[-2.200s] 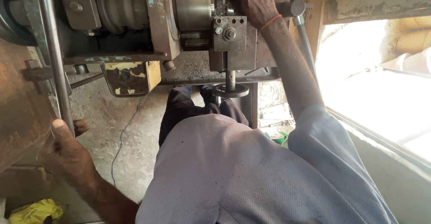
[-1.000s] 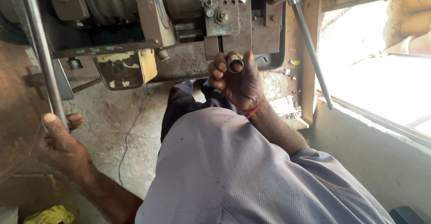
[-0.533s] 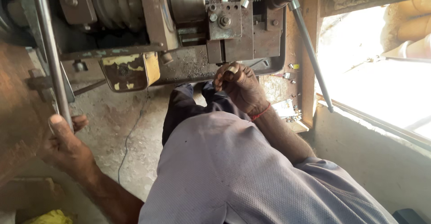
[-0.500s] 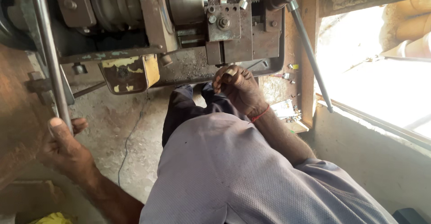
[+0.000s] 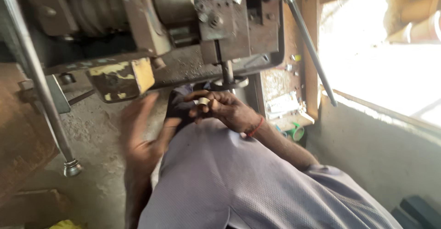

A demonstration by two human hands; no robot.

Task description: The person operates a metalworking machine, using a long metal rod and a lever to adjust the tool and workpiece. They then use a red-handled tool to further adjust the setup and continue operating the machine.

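— Blur smears the left hand (image 5: 142, 141); can you tell whether its grip is released or clenched?

— Fingers look spread, holding nothing. The grey metal machine (image 5: 183, 31) is cut off at the top edge.

— What's nearby?

— A long steel lever rod (image 5: 41, 86) on the left, another slanted steel rod (image 5: 310, 45) on the right.

— And the right hand (image 5: 225, 109)?

— Pinching a small, short, pale metal ring (image 5: 203, 101) just below the machine's vertical spindle (image 5: 226, 70).

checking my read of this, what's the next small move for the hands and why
Probably bring the left hand up to the small metal ring pinched in the right hand: the left is blurred, open and off the long lever, close to the ring below the machine.
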